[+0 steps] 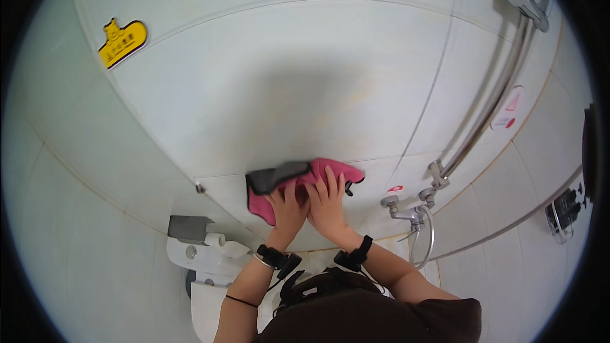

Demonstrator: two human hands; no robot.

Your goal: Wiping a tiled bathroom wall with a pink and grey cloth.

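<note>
A pink cloth (pixel 338 169) with a grey reverse side and dark edging is bunched against the white tiled wall (pixel 394 76). My left hand (pixel 289 211) holds its left part, the fingertips partly hidden by a grey fold. Close beside it, my right hand (pixel 328 202) grips the pink part, its fingers slightly spread and bent over the fabric. The two hands almost touch at the thumbs. Faint yellowish stains show on the wall above the cloth.
At the right are a shower mixer tap (pixel 410 214) with a hose and a tall metal rail (pixel 489 111). A toilet (pixel 206 305) and a toilet paper roll (pixel 216 239) are at lower left. A glass panel (pixel 82 127) borders the left side. A wall rack (pixel 562 219) hangs far right.
</note>
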